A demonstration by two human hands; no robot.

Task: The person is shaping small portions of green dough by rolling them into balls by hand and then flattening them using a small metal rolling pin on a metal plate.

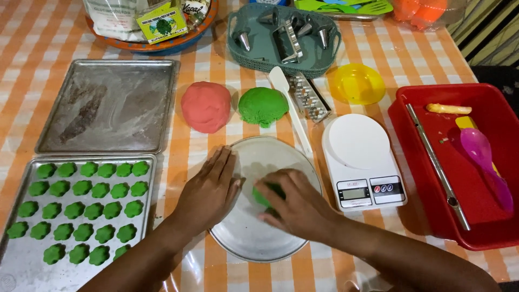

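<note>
Green dough piece (263, 196) sits on the round metal plate (248, 238) at lower centre; our right hand (294, 204) clenches it, left hand (211, 189) lies flat, released

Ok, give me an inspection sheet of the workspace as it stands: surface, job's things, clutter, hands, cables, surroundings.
Surface: table under an orange and white checked cloth.
Job's things: green dough piece on a round metal plate; lower tray holds rows of green flower-shaped pieces; upper tray floured, bare; pink dough ball and green dough ball behind the plate.
Clutter: white spatula, kitchen scale, yellow bowl, grey basket of metal nozzles, red tub with a purple spoon.
Hands: left hand flat on the plate's rim; right hand over the green piece.
Cables: nothing seen.
Surroundings: packets in a bowl at the far edge.
</note>
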